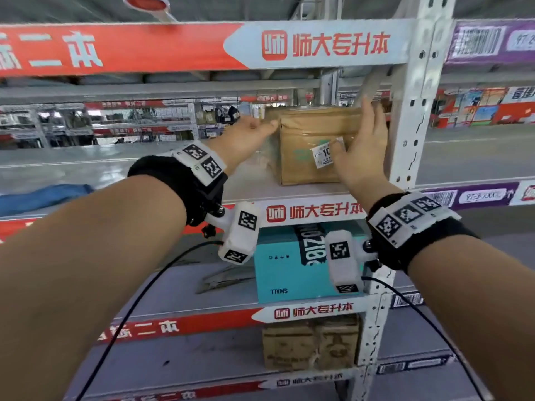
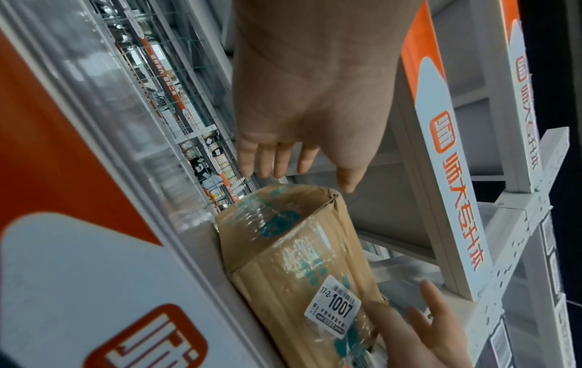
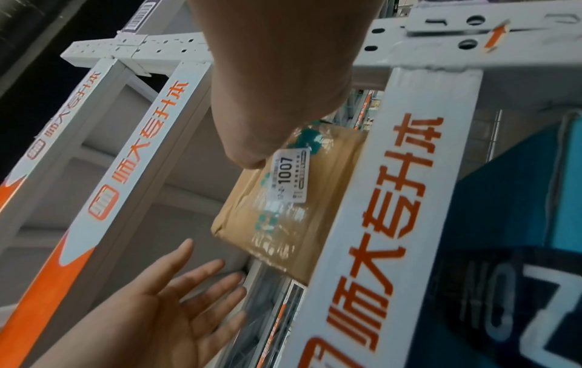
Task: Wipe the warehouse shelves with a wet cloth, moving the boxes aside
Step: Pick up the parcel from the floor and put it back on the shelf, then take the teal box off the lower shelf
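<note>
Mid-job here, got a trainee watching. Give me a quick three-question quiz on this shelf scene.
1. True or false: the left hand is holding the blue cloth.
2. What number is printed large on the white label of the brown box?
3. What stands on the shelf directly below the brown box? A) teal box B) red bucket C) nothing

Key:
1. False: both hands, the right hand too, are open at the brown box; the cloth lies far left on the same shelf.
2. 1007.
3. A.
</note>
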